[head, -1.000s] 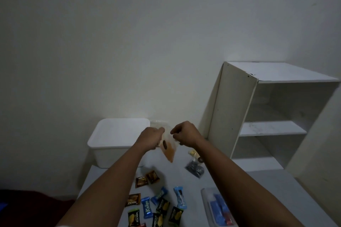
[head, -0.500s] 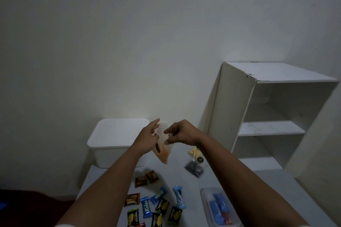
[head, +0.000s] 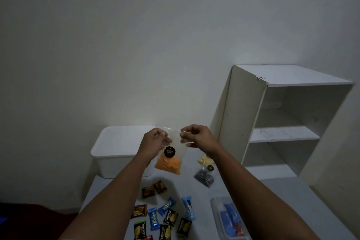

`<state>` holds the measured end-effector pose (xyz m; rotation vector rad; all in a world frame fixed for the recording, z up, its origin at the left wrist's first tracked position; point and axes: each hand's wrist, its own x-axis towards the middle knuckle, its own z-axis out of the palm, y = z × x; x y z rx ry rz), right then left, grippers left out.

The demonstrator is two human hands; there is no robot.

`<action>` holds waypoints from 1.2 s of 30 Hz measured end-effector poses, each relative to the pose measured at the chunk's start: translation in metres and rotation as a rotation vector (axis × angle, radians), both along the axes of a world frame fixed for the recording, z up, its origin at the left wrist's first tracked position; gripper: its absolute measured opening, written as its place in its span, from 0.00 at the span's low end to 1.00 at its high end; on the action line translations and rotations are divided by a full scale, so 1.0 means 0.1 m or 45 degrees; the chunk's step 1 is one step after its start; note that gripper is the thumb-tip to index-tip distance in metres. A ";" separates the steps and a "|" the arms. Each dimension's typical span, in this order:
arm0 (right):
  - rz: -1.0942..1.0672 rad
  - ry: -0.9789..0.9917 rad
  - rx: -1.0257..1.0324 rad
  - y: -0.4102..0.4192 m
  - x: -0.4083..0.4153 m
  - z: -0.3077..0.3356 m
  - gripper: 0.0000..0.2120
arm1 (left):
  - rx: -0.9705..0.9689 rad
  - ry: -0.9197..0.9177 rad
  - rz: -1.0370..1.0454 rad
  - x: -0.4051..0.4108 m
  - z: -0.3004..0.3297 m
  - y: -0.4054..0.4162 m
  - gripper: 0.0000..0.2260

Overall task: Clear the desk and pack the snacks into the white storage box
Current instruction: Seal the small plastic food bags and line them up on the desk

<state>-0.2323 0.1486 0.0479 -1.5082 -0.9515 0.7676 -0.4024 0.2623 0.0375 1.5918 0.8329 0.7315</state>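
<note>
Above the desk (head: 194, 191), a clear bag of orange chips (head: 169, 159) is held up by its top edge. To the left of the fingers and just behind them, the white storage box (head: 116, 146) stands with what looks like a lid on it; this would have to come off before anything is packed. The left hand (head: 153, 142) pinches the bag's upper left corner, the right hand (head: 196, 138) its upper right, fingers (head: 184, 135) curled onto the plastic. The seal is best pressed shut along its whole length, judging by this hold, and the bag kept upright so the chips settle low. Below the fingers, small wrapped snacks (head: 165, 214) lie loose on the desk. Right of them two more clear bags (head: 204, 169) wait, beside a white shelf unit (head: 282, 122).
</note>
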 end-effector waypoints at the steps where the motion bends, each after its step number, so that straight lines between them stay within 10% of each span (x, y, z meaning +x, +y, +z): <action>1: -0.013 0.023 -0.003 -0.01 0.01 -0.01 0.12 | -0.037 -0.015 -0.007 0.01 0.01 -0.01 0.09; 36: -0.038 0.139 0.066 -0.14 0.03 -0.09 0.08 | 0.075 -0.044 -0.156 0.23 0.04 -0.22 0.09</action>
